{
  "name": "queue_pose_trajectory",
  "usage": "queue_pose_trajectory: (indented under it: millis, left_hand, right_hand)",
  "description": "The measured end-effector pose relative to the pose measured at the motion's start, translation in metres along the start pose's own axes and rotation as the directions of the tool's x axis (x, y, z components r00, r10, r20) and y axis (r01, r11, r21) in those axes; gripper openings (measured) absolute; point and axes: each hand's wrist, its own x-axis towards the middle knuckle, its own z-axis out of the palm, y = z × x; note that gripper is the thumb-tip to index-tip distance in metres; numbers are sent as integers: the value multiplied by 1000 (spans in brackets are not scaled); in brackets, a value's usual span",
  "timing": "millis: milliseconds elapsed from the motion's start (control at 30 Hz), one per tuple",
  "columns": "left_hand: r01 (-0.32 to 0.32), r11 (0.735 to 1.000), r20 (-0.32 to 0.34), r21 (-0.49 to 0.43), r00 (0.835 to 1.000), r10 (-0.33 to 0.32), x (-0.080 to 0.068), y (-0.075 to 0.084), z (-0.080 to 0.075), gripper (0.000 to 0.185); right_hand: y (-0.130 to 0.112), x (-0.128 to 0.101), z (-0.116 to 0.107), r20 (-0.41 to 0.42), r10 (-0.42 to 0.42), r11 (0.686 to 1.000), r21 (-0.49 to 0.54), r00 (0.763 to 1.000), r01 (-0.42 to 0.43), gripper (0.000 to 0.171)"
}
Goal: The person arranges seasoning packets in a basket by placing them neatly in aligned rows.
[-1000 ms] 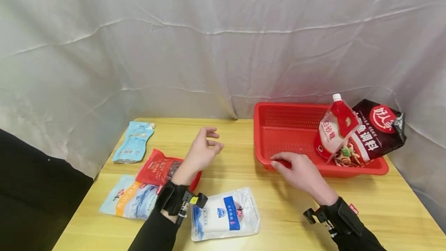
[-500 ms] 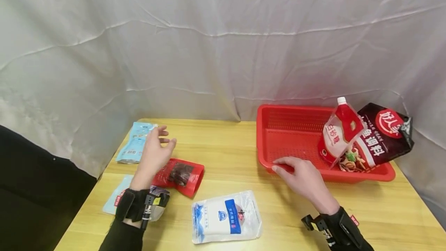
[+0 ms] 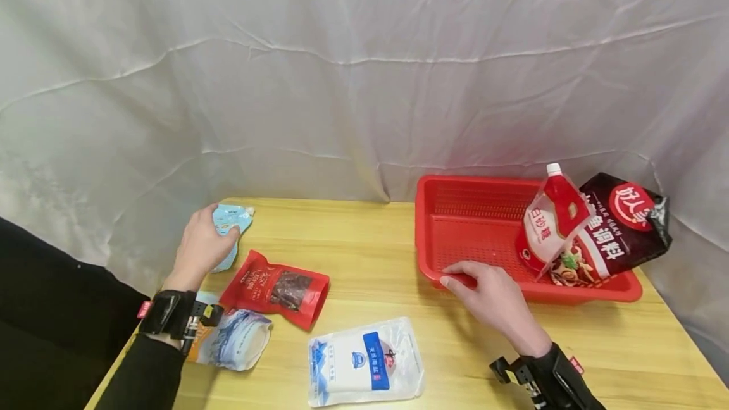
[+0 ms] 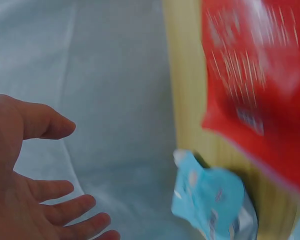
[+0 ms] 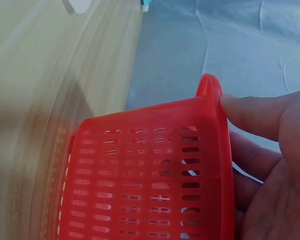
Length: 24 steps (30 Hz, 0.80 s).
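Note:
In the head view my left hand (image 3: pixel 199 245) is over the near-left side of a light blue pouch (image 3: pixel 235 219) with a small pale spout, partly covering it. The left wrist view shows the thumb and fingers spread, apart from that pouch (image 4: pixel 215 200). My right hand (image 5: pixel 270 150) pinches the near-left rim of a red plastic basket (image 5: pixel 140 165), thumb on one side and fingers on the other. Inside the basket lean a red and white spouted sugar pouch (image 3: pixel 549 223) and a black seasoning bag (image 3: pixel 621 223).
On the wooden table (image 3: pixel 364 258) lie a red pouch with a clear window (image 3: pixel 273 286), a blue and orange bag (image 3: pixel 239 337) partly behind my left wrist, and a white salt bag (image 3: pixel 364 362). A grey cloth (image 3: pixel 342 112) hangs behind the table.
My left hand has moved left, from the table's middle across the red pouch to the light blue pouch. The right hand stays on the basket rim.

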Motion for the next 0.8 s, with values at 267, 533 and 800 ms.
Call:
queue_pose_trajectory:
  millis: [267, 533, 800]
  left_hand:
    - [22, 995, 116, 93, 993, -33, 23, -31, -5, 80]
    - [61, 974, 236, 218, 965, -114, 42, -47, 6, 85]
    - [115, 944, 323, 310, 921, -219, 49, -52, 21, 80]
  right_hand:
    - [1, -3, 2, 6, 21, 1000, -3, 1000, -21, 17]
    - [-1, -3, 2, 3, 30, 1000, -6, 1000, -30, 18]
    - [-2, 0, 1, 6, 27, 1000, -11, 1000, -27, 17]
